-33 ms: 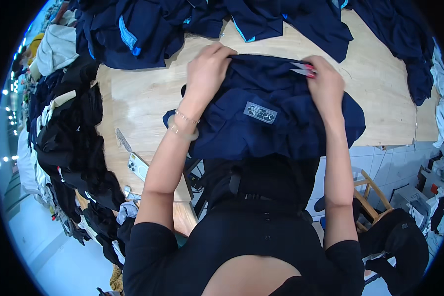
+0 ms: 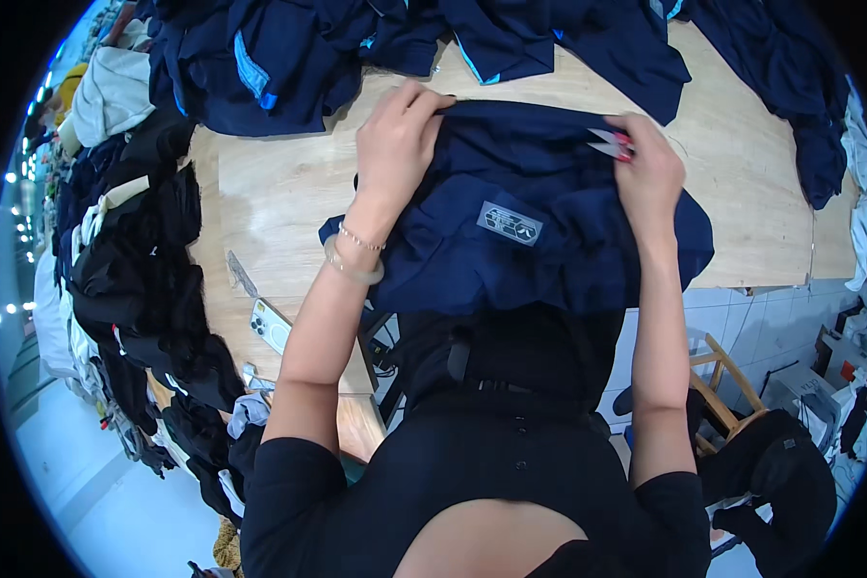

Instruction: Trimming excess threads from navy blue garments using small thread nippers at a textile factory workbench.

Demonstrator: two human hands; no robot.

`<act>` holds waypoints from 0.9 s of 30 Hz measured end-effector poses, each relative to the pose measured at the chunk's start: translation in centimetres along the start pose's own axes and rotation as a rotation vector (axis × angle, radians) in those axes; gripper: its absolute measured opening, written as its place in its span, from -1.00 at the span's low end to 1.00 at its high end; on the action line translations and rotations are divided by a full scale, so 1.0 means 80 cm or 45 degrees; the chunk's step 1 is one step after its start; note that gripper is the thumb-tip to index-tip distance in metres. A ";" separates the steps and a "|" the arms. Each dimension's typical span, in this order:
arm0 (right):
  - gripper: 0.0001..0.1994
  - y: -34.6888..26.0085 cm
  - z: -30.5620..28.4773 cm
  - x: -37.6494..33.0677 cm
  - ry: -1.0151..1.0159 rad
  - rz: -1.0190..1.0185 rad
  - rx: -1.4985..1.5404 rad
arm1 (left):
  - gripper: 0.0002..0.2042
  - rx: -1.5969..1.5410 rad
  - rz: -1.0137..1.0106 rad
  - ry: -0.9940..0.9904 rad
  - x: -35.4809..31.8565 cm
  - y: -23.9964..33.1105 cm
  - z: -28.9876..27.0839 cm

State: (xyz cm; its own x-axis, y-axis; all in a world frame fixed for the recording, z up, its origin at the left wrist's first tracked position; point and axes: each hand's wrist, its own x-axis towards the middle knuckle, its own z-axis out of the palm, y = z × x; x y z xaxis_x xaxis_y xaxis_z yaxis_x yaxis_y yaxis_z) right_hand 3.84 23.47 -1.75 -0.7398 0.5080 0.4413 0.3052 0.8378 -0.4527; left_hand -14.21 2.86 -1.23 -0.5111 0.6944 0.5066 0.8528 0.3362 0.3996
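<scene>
A dark navy garment (image 2: pixel 424 260) with a printed grey label (image 2: pixel 510 223) lies across the near edge of the table. My left hand (image 2: pixel 395 135) is closed on the upper left part of its far edge, thumb and fingers pinching the cloth. At the upper right, my right hand (image 2: pixel 649 173) is closed too, holding small thread snips (image 2: pixel 615 144) with red on them, their blades pointing left over the cloth. That hand also grips the garment's edge beside the snips. The edge runs nearly straight between both hands.
More navy garments (image 2: pixel 260 77) with light blue trim lie along the table's (image 2: pixel 270 202) far side. Dark clothes (image 2: pixel 135 270) are heaped at the left. A phone (image 2: pixel 271 325) rests near the left table edge; a wooden stool (image 2: pixel 727 380) stands at the lower right.
My hands have moved slightly apart, the left one left and up, the right one right. The garment's far edge between them looks more taut. The snips moved right with my right hand.
</scene>
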 end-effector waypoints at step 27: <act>-0.48 -0.010 0.003 -0.056 -0.248 0.033 -0.137 | -0.84 0.087 0.010 -0.411 0.008 0.054 0.040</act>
State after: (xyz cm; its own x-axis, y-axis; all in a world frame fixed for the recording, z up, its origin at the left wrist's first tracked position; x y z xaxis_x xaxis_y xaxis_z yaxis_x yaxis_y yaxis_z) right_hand 6.78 20.47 -3.51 -0.8297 0.4899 0.2677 0.3801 0.8469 -0.3718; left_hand -10.50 6.78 -1.66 -0.4536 0.8591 0.2370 0.8674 0.3645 0.3387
